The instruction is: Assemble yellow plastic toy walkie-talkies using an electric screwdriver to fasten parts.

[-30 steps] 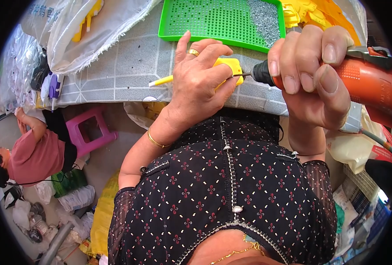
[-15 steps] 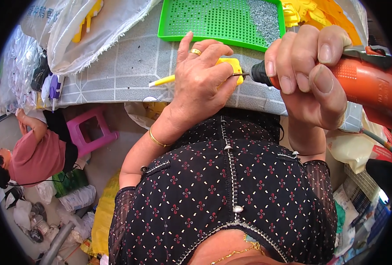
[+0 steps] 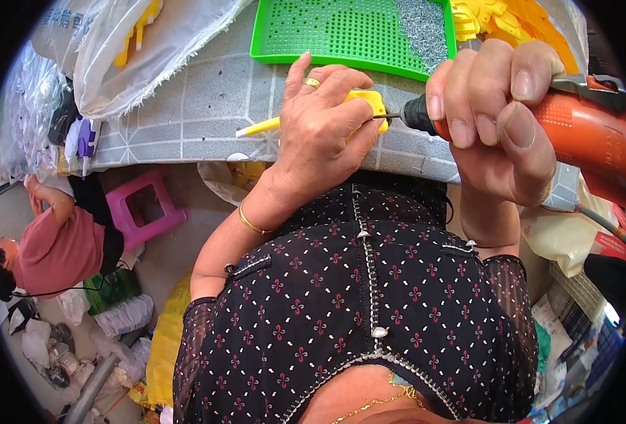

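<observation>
My left hand (image 3: 327, 131) is closed around a yellow plastic piece (image 3: 259, 128), holding it against the table. The piece has a long thin handle pointing left and a wider flat end with small holes, partly hidden by my fingers. In my right hand (image 3: 500, 113) is an orange power screwdriver (image 3: 588, 127), gripped near its black nose. Its thin metal bit (image 3: 390, 116) points left and reaches the wide end of the yellow piece, by my thumb and forefinger. Whether a screw sits at the tip, I cannot make out.
Beyond my hands lies a green perforated tray (image 3: 341, 67) with small screws (image 3: 426, 35) at its right. Yellow plastic parts (image 3: 514, 25) are heaped at far right. A white sack (image 3: 157, 63) lies at far left. Below it are a pink stool (image 3: 143, 205) and another person (image 3: 62, 244).
Both hands keep nearly the same place. The screwdriver's nose has shifted very slightly to the right, and the yellow piece's flat end sits a touch higher.
</observation>
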`<state>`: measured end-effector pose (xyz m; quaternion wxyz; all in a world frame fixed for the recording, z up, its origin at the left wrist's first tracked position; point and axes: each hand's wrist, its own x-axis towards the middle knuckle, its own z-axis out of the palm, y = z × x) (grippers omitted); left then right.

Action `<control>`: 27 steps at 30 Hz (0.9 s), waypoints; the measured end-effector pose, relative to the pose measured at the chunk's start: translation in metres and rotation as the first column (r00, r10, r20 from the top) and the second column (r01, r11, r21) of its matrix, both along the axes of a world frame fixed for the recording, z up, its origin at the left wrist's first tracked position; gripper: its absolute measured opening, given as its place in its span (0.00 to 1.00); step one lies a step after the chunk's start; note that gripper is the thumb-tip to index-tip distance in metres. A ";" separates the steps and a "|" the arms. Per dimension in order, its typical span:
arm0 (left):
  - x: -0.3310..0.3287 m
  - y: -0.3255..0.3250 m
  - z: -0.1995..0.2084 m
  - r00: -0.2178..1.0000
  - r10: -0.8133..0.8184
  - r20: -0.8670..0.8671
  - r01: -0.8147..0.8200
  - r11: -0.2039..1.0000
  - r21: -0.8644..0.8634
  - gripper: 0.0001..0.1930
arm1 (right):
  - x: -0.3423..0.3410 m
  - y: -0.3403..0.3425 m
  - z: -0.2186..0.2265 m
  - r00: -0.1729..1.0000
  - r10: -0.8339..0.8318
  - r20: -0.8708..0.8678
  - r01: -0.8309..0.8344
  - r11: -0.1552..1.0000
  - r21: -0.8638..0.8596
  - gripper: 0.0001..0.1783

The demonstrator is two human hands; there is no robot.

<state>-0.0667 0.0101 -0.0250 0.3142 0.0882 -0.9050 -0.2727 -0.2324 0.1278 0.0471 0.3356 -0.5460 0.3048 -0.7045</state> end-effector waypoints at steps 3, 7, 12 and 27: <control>0.001 0.001 -0.001 1.000 0.009 0.001 -0.009 1.000 0.014 0.07 | 0.000 0.000 -0.001 1.000 0.007 -0.007 -0.007 1.000 -0.006 0.11; -0.001 0.001 -0.001 1.000 0.010 0.015 -0.010 1.000 0.025 0.07 | 0.001 0.000 0.000 1.000 -0.004 -0.017 0.004 1.000 0.004 0.12; -0.002 0.001 -0.003 1.000 0.031 0.003 -0.031 0.999 -0.022 0.10 | -0.001 -0.001 -0.002 1.000 -0.003 0.019 0.003 1.000 0.006 0.11; 0.011 -0.001 -0.015 0.981 0.087 0.176 -0.070 0.993 -0.098 0.30 | -0.008 0.003 -0.017 0.993 -0.094 0.077 0.090 0.995 0.050 0.09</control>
